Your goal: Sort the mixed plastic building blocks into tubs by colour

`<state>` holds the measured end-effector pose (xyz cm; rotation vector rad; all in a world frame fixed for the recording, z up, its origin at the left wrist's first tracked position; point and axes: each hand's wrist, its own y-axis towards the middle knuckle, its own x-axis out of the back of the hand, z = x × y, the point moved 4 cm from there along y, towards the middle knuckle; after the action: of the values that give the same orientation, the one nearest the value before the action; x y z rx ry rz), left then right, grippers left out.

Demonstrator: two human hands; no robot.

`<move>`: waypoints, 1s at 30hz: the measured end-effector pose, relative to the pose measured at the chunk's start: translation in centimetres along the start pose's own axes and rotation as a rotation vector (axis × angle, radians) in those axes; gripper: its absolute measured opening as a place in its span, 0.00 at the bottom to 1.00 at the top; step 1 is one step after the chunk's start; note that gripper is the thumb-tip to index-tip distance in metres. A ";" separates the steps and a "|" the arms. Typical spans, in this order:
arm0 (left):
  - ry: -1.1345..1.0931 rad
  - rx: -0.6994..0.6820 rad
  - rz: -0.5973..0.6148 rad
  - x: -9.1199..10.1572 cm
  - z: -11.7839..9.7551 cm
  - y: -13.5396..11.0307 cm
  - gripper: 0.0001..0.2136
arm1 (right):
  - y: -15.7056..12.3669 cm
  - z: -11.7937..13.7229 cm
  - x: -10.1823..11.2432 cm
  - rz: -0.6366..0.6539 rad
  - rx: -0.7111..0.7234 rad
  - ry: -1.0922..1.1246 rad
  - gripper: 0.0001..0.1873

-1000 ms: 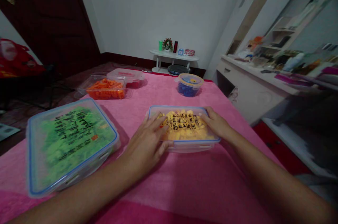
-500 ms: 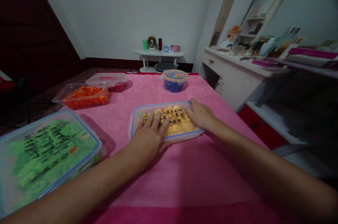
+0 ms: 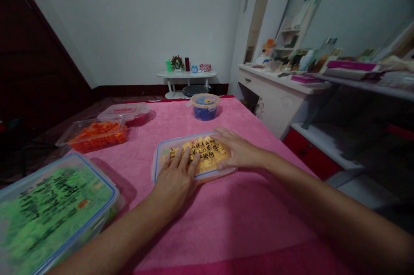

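Observation:
A clear plastic food container (image 3: 207, 150) with a blue-rimmed lid stands in front of me on the pink cloth. Yellow pieces show through its lid, which bears black writing. My left hand (image 3: 177, 176) lies flat on the near left part of the lid, fingers stretched out. Around the right end curves my right hand (image 3: 241, 150), its thumb at the near corner and its fingers over the far one, gripping the container. The lid appears to be on; its right edge is partly hidden by my hand.
A larger lidded container (image 3: 61, 206) with green pieces stands at the near left. Beyond it are an open tub of orange pieces (image 3: 98, 134) and a lidded red container (image 3: 124, 113). A round container (image 3: 205, 109) with blue contents stands near the far edge.
My right hand has shifted from the far right corner to wrap around the right end, thumb now at the near side. My left hand stays on the lid. The view has turned slightly.

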<state>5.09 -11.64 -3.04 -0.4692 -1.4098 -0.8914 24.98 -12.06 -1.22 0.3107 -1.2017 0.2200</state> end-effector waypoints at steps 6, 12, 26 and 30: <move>0.008 -0.018 -0.039 -0.5 0.1 -0.1 0.25 | -2.3 1.7 0.1 0.062 0.199 -0.009 0.43; -0.022 -0.023 -0.048 -0.7 0.1 -0.3 0.25 | -2.4 2.4 -0.8 0.046 0.235 -0.092 0.34; -0.061 -0.050 -0.095 -0.7 0.6 -2.3 0.25 | 0.5 0.9 2.1 -0.160 0.069 0.044 0.23; -0.113 -0.078 -0.078 -0.2 1.4 -2.7 0.28 | 4.9 -2.6 1.2 -0.135 -0.071 0.032 0.33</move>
<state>2.18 -12.18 -3.59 -0.5333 -1.5084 -0.9992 26.11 -6.56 -0.39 0.3241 -1.1496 0.0647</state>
